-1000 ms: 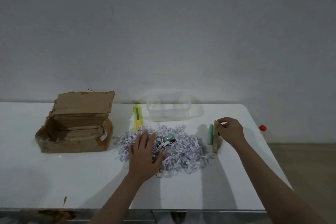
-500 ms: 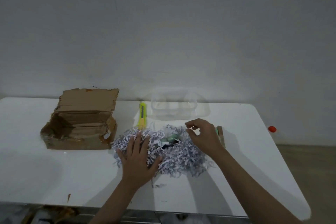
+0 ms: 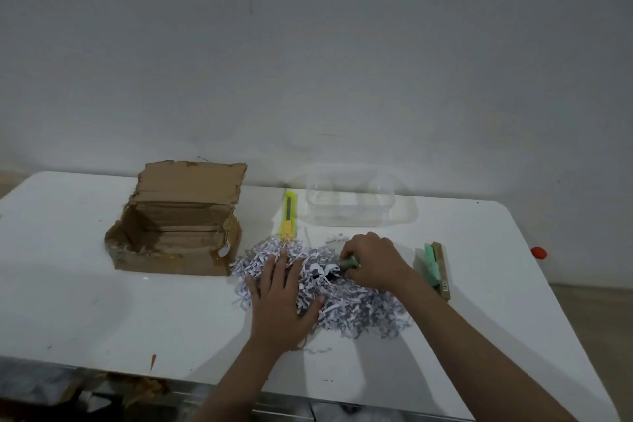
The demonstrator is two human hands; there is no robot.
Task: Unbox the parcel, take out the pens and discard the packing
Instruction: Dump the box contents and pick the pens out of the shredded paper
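Observation:
A heap of shredded paper packing [image 3: 356, 305] lies at the middle of the white table [image 3: 102, 312]. My left hand [image 3: 282, 298] rests flat and spread on the heap's left side. My right hand [image 3: 373, 262] is closed around a green pen [image 3: 347, 264] that sticks out of the shreds. To the right lie a green pen [image 3: 432, 265] and a brown pen box [image 3: 442, 271] side by side. The torn cardboard parcel [image 3: 178, 233] stands open at the left.
A yellow utility knife [image 3: 289, 216] lies behind the heap. A clear plastic container [image 3: 349, 207] stands at the back by the wall. A red object [image 3: 538, 253] sits beyond the table's right edge. A small brown scrap [image 3: 153, 360] lies near the front edge.
My right hand left the pen and box at the right, moved left into the shreds and closed on the green pen there. My left hand stayed pressed on the heap.

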